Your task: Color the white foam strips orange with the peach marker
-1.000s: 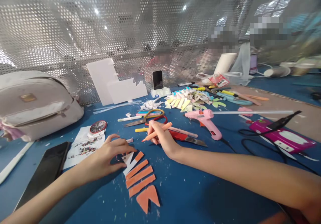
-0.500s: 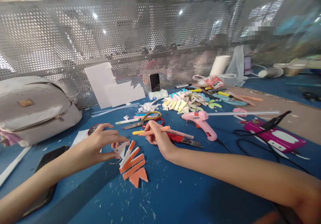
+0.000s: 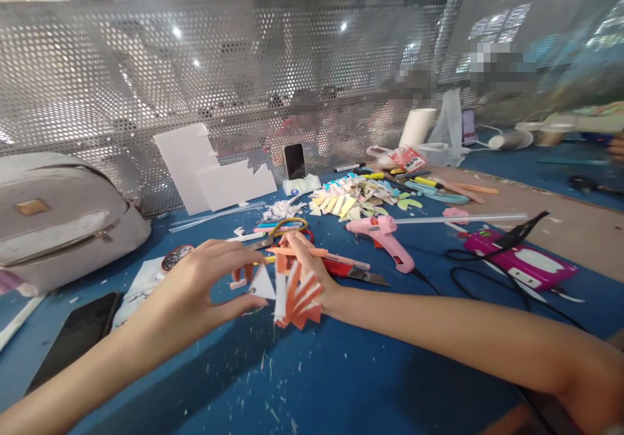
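Between the thumb and fingers of my left hand is a fish-shaped foam-board cutout, held by its white triangular head. The cutout has orange and white strips and an orange tail end, and is tilted and smeared by motion. An orange marker lies in the grip of my right hand, its tip pointing left above the cutout. Under this hand, partly hidden, sit a yellow marker and red-handled cutter. Just behind are scissors with yellow and red handles.
To the right lie a pink glue gun and a magenta power strip with black cables. A heap of coloured scraps is at the back. A backpack and dark phone are on the left.
My left hand has moved right and raised the cutout, turning it against my right hand. The orange marker stays in my right hand. The view has shifted slightly.
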A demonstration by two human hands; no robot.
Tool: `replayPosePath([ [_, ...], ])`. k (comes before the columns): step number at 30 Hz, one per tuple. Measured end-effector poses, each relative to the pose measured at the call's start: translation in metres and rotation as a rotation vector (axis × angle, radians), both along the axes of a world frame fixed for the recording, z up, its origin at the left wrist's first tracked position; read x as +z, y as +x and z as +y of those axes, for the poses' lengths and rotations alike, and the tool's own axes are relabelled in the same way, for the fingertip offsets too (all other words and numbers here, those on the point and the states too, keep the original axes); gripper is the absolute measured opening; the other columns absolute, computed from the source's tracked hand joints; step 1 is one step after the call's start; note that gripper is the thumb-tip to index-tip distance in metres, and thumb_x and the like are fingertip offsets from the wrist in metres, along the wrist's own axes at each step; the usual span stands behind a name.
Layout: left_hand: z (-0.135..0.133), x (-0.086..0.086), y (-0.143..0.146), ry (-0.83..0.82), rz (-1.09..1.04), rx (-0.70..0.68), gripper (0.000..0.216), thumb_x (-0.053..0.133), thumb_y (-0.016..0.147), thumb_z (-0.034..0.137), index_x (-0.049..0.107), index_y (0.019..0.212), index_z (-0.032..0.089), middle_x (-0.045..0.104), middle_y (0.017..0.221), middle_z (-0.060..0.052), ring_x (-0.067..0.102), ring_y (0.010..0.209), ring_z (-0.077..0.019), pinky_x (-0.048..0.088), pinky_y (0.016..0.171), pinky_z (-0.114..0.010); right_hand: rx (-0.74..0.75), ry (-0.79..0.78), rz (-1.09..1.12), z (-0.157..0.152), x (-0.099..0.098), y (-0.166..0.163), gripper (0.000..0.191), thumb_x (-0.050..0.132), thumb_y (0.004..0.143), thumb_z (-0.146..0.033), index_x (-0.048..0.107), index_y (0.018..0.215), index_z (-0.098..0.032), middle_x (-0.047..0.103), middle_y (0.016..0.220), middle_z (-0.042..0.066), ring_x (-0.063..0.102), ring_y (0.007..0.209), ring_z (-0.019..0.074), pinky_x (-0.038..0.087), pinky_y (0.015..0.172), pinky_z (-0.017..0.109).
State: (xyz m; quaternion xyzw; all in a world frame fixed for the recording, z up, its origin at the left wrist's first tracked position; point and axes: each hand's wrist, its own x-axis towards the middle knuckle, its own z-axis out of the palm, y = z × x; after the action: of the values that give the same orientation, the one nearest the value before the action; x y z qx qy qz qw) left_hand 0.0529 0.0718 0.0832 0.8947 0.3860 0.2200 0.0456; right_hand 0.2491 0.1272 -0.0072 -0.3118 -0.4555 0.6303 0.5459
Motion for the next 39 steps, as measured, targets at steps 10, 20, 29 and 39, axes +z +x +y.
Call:
replayPosePath([
  [10, -0.03, -0.076, -0.068, -0.073, 0.117, 0.263, 0.033, 0.063, 0.088, 0.054, 0.07, 0.108, 0.029, 0.072, 0.092, -0.002, 0.07, 0.08, -0.0201, 0.056, 0.069, -0.03, 0.044, 0.006, -0.007, 0.003, -0.005, -0.002, 0.033, 0.053, 0.09, -0.053, 0.048, 0.083, -0.021, 0.048, 0.059, -0.005, 0.038, 0.051, 0.0098, 0.025, 0.048, 0.023],
  [20, -0.052, -0.083, -0.066, -0.021, 0.145, 0.287, 0.035, 0.062, 0.09, 0.054, 0.068, 0.112, 0.028, 0.07, 0.105, -0.004, 0.069, 0.093, -0.0214, 0.055, 0.079, -0.031, 0.124, 0.099, -0.103, -0.001, 0.0, -0.001, 0.029, 0.05, 0.092, -0.048, 0.046, 0.082, -0.021, 0.033, 0.052, -0.009, 0.027, 0.046, 0.0086, 0.018, 0.047, 0.023],
  [29, -0.049, -0.081, -0.046, 0.053, 0.159, 0.15, 0.034, 0.064, 0.09, 0.051, 0.061, 0.115, 0.029, 0.068, 0.101, 0.0, 0.066, 0.09, -0.0209, 0.051, 0.08, -0.035, 0.107, 0.147, -0.176, -0.002, 0.002, 0.001, 0.031, 0.049, 0.095, -0.047, 0.045, 0.08, -0.021, 0.035, 0.053, -0.009, 0.029, 0.047, 0.0095, 0.022, 0.048, 0.024],
  [39, -0.067, -0.081, -0.048, 0.234, 0.162, 0.085, 0.02, 0.058, 0.096, 0.04, 0.062, 0.102, 0.022, 0.069, 0.093, 0.0, 0.065, 0.083, -0.018, 0.048, 0.084, -0.035, 0.233, 0.236, -0.278, -0.012, 0.008, 0.003, 0.022, 0.054, 0.098, -0.041, 0.049, 0.087, -0.022, 0.053, 0.058, -0.005, 0.047, 0.053, 0.0117, 0.04, 0.06, 0.027],
])
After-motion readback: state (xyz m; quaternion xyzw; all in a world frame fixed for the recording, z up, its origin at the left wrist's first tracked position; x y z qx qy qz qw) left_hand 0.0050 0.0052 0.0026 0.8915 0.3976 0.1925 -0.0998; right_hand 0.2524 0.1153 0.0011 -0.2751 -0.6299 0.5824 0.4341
